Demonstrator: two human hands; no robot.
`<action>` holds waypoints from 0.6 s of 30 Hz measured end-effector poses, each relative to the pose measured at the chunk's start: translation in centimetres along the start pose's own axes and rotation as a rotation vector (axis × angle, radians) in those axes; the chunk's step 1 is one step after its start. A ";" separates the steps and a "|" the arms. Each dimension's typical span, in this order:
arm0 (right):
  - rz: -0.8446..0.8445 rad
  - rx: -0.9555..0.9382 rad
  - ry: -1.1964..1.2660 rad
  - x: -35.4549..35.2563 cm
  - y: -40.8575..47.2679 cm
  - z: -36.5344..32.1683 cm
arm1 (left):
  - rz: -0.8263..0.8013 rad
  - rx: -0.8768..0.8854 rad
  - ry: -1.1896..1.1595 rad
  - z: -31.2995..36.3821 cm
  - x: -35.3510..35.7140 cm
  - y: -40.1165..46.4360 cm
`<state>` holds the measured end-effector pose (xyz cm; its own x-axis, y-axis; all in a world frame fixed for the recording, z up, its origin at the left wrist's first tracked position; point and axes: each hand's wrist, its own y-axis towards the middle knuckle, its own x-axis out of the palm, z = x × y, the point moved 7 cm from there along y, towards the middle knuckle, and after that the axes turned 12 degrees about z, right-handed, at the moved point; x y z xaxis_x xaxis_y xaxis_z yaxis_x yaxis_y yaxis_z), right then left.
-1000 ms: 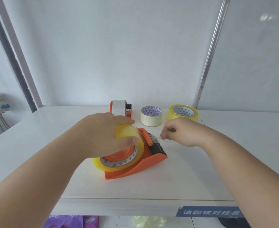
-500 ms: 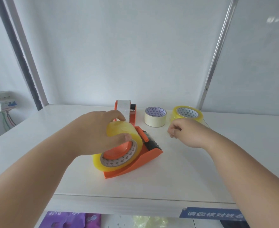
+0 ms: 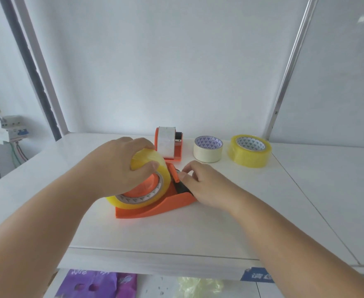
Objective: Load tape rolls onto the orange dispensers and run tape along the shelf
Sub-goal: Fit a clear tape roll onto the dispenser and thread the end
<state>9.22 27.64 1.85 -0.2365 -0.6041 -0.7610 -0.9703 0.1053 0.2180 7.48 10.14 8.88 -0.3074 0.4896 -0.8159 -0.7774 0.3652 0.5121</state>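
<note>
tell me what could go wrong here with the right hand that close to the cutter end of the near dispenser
1. The right hand has its fingertips at the dark cutter end of the near orange dispenser; a slip might nick a finger.
2. The left hand grips the yellow tape roll from above; pulling tape against that grip might tip or slide the dispenser.
3. The second orange dispenser stands just behind; a jerk could knock it.

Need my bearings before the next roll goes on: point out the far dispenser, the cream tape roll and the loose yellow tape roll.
far dispenser (image 3: 166,145), head view, on the white tape wound on it.
cream tape roll (image 3: 207,154), head view, on its outer side wall.
loose yellow tape roll (image 3: 248,157), head view, on its outer side wall.
</note>
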 end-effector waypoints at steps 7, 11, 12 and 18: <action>-0.138 -0.018 0.012 0.8 0.3 -0.9 | -0.017 -0.062 -0.036 -2.3 -0.9 0.1; -0.018 0.059 0.144 0.8 1.1 -1.4 | -0.033 -0.077 -0.073 -2.7 -1.1 0.2; -0.024 0.100 0.196 1.0 1.3 -1.5 | -0.034 -0.075 -0.078 -2.7 -1.2 0.2; -0.039 0.027 0.063 1.1 2.3 -2.9 | -0.043 -0.065 -0.103 -3.0 -1.5 0.4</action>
<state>6.90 24.94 3.32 -0.1958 -0.6569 -0.7281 -0.9799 0.1019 0.1716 6.00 7.19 9.46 -0.2171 0.5546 -0.8033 -0.8235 0.3378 0.4558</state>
